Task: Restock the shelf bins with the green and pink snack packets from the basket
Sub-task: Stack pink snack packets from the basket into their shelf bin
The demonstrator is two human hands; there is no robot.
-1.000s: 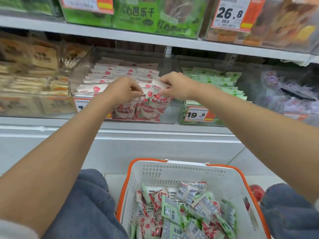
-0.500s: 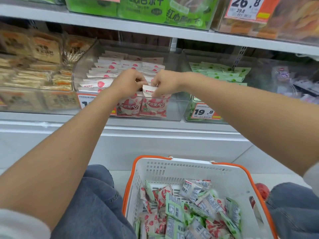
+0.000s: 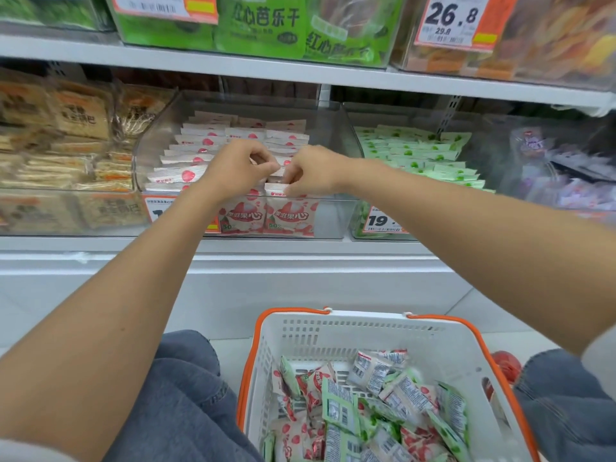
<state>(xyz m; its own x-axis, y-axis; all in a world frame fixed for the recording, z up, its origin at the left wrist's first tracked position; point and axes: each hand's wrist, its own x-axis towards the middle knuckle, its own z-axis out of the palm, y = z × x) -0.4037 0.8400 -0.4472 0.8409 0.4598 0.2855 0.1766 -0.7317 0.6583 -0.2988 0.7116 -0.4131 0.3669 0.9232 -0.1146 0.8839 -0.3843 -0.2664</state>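
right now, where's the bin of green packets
In the head view the green bin sits on the lower shelf, right of centre, right of the pink bin where the left hand and right hand work, and left of the purple packets.

The white shelf across mid-frame carries clear bins. Brown-packet bin left, pink bin centre, green bin right.

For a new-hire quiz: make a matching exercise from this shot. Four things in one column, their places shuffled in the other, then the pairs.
1. basket
2. pink packet bin
3. green packet bin
4. 26.8 price tag

A. upper shelf, at right
B. lowest in view, between the knees
C. where left hand and right hand pinch pink packets
D. just right of the pink bin

Pairs: 1-B, 2-C, 3-D, 4-A
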